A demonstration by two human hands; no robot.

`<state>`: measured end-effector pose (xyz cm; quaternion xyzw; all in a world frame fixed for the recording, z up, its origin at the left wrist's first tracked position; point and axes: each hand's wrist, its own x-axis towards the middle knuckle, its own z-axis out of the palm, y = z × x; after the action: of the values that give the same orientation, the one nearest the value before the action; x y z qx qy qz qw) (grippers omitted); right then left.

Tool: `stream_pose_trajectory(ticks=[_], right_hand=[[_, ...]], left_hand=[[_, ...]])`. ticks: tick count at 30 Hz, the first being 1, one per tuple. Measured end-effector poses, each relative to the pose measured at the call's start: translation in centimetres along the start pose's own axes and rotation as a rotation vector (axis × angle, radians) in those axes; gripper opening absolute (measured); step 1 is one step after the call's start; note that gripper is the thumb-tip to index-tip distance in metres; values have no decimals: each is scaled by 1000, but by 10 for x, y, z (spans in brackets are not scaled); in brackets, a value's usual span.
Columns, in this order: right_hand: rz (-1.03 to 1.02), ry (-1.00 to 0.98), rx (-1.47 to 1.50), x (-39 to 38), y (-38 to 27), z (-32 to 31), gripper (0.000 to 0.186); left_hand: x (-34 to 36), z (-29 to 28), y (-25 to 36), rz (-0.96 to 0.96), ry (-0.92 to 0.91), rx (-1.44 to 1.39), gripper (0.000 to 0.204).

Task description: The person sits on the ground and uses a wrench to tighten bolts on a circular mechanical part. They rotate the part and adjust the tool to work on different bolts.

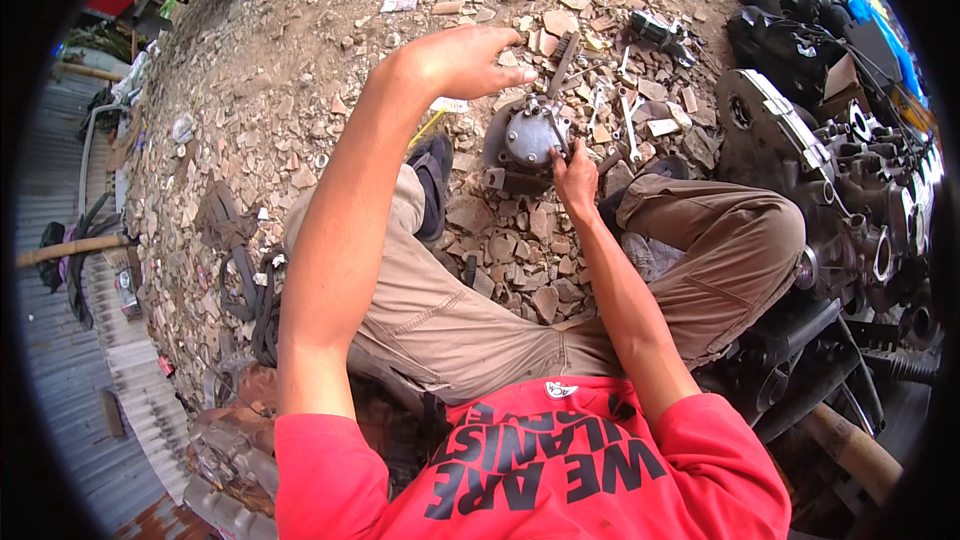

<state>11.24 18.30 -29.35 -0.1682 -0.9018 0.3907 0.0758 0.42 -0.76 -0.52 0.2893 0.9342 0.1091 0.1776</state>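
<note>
Right hand at the rim of a round metal part, left hand raised and spread

The left hand (470, 58) is lifted above the stony ground (330, 20), its thumb and fingers parted with a gap between them, and nothing shows in its grasp. The right hand (577, 178) is lower and nearer the body, fingers curled against the right edge of the round metal part (530, 136). Whether it grips that edge or a small dark piece there cannot be told.

The round part, with a grey bolted cover facing up, sits on the ground just left of the right hand and below the left one, between the person's feet. A dark brush-like tool (563, 62) lies just to the right of the left hand's fingertips, close above the part. Up and to the right of the right hand, a metal wrench (630, 125) lies on the stones, and a dark mechanical piece (660, 35) lies farther off beyond it.

Well to the right of both hands is a pile of engine parts (800, 165). Below and left of the left hand, near its wrist, runs a yellow strip (427, 127), close to a dark shoe (431, 190).
</note>
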Motion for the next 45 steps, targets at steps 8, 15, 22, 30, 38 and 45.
stream_pose_trajectory(ticks=[8, 15, 22, 30, 38, 45], right_hand=[[-88, 18, 15, 0, -2, -2, 34], [-17, -53, -63, 11, -5, -3, 34], [-112, -108, 23, 11, -1, -8, 38], [-118, -53, -41, 9, 3, -6, 32], [-246, -36, -92, 4, 6, -5, 25], [-95, -40, -93, 0, -4, -11, 28]], left_hand=[[-1, -2, 3, -28, -31, -5, 67], [-2, 2, 0, 4, 14, 8, 70], [-2, 0, 1, -13, -21, -5, 71], [1, 2, -1, 14, 11, 2, 70], [3, 0, 3, -7, -22, -10, 69], [-2, -1, 4, -3, -36, 2, 68]])
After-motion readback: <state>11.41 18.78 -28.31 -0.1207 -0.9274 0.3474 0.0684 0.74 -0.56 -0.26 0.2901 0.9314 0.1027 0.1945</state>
